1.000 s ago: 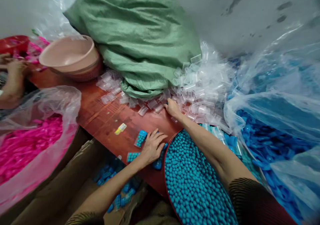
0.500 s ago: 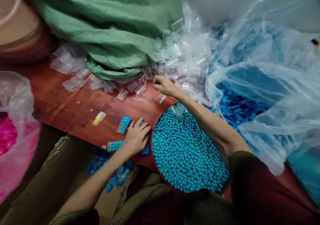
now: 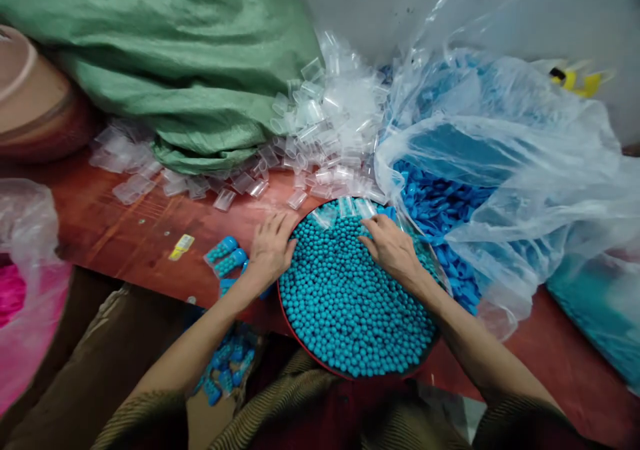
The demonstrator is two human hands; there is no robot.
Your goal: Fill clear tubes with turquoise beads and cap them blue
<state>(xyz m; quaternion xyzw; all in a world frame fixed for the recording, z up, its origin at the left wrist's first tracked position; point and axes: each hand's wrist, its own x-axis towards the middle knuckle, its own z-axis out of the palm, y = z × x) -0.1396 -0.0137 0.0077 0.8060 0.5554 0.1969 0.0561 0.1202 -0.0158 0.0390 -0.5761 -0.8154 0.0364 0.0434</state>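
A round red-rimmed container (image 3: 350, 297) full of blue beads stands at the table's near edge. At its left rim is my left hand (image 3: 273, 247), fingers apart, with nothing visible in it. My right hand (image 3: 390, 245) is over the beads near the far side, thumb and forefinger spread, just below some clear plastic tubes (image 3: 350, 207) lying on the beads. Several filled tubes with blue caps (image 3: 231, 262) lie on the table left of my left hand.
Clear empty tubes (image 3: 330, 123) are heaped beside a green sack (image 3: 200, 70). On the right, a plastic bag (image 3: 500, 190) holds blue caps (image 3: 440, 197). A yellow label (image 3: 181, 247) lies on the red table (image 3: 100, 230). Filled tubes (image 3: 230, 363) sit in a box below.
My right hand has come back from the tube heap to the beads. My left hand has moved off the filled tubes up to the container's left rim. Clear tubes now lie at the beads' far side.
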